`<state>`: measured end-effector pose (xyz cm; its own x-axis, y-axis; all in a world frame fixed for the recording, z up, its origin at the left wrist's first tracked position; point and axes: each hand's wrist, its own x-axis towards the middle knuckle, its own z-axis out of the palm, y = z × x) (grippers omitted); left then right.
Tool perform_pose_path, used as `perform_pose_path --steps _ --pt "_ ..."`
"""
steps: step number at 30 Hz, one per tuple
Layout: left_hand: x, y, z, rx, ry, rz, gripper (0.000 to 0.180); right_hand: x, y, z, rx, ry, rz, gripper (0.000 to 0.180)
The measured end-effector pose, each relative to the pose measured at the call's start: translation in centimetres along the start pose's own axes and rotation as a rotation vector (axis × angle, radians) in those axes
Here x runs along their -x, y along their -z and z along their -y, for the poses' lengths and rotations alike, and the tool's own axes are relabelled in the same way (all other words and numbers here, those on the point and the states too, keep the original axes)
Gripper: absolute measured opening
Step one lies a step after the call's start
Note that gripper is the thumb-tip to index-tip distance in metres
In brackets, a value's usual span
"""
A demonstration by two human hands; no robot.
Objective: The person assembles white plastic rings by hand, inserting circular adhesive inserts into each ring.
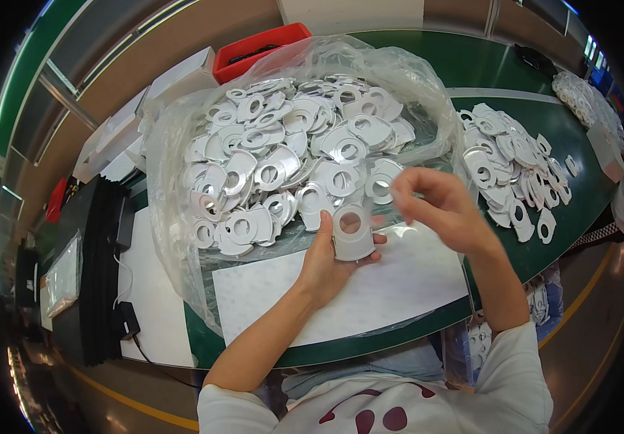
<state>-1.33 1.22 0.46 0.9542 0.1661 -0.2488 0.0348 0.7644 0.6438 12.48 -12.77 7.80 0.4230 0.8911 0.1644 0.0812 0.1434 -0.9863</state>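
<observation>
My left hand (324,266) holds a flat white plate with a round hole (344,244) upright over the white sheet (276,296), thumb on one side and fingers behind it. My right hand (442,210) is raised just to the right of that plate, apart from it. Its fingers are curled together and slightly blurred; whatever is between them, if anything, I cannot make out. Beyond both hands, a large heap of similar white plates (268,173) lies in an opened clear plastic bag (171,210).
A second pile of white plates (507,155) lies on the green table (471,61) at right. A red bin (283,42) and white boxes (182,76) stand behind the bag. To the left are a black stack (95,275) and an adapter (127,320); a blue crate (552,289) sits below.
</observation>
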Motion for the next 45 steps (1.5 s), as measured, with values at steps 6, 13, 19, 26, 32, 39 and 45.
perform_pose_path --steps 6,13,19,26,32,39,45 --pt "-0.4 1.2 0.6 0.053 -0.024 0.057 0.058 -0.7 -2.1 -5.9 0.004 -0.149 -0.05 0.012" --pt "-0.5 1.4 0.7 0.065 -0.017 0.035 0.055 -0.8 -2.4 -6.2 0.049 -0.21 -0.046 0.014" --pt "-0.6 1.4 0.8 0.056 -0.021 0.041 0.056 -0.8 -2.4 -6.3 0.016 -0.23 -0.056 0.014" --pt "-0.5 1.3 0.7 0.066 -0.023 0.04 0.055 -0.8 -2.4 -6.4 0.013 -0.228 -0.04 0.013" --pt "-0.4 1.1 0.6 0.049 -0.013 0.025 0.059 -0.8 -2.4 -6.4 0.03 -0.221 -0.05 0.012" --pt "-0.3 0.5 0.6 0.041 -0.024 -0.042 0.062 -0.4 -2.7 -6.4 0.337 0.052 -0.112 0.008" --pt "-0.4 1.6 0.9 0.056 -0.053 0.027 0.062 -0.8 -2.3 -5.2 0.933 0.595 -0.218 0.012"
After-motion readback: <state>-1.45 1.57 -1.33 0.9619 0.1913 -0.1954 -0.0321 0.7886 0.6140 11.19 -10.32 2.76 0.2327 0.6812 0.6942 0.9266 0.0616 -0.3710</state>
